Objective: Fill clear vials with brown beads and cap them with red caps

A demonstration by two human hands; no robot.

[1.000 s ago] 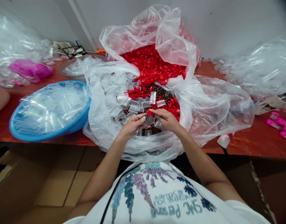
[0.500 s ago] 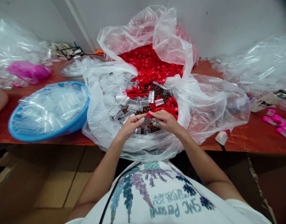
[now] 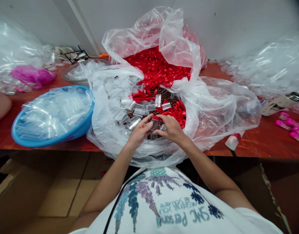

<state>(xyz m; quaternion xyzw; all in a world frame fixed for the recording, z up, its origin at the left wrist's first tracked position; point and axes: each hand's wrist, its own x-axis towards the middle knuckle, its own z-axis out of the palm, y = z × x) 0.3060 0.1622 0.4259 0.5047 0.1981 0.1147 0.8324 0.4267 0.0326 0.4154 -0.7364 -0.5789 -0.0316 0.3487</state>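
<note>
My left hand (image 3: 139,131) and my right hand (image 3: 170,128) meet over a big clear plastic bag (image 3: 212,110) on the table. Between their fingertips sits a small clear tube (image 3: 154,124) with a red cap at its top; both hands pinch it. Under the hands lies a heap of small brown beads (image 3: 164,97), loose clear tubes (image 3: 139,110) and red caps (image 3: 159,68).
A blue basin (image 3: 51,135) lined with clear plastic stands at the left on the red-brown table (image 3: 261,146). Pink plastic (image 3: 32,76) lies far left, pink items (image 3: 289,126) at the right edge. More clear bags (image 3: 268,68) fill the right. Cardboard boxes (image 3: 42,188) sit below.
Both hands have sunk a little lower over the beads while still pinching the tube. My right fingers now press the red cap from above.
</note>
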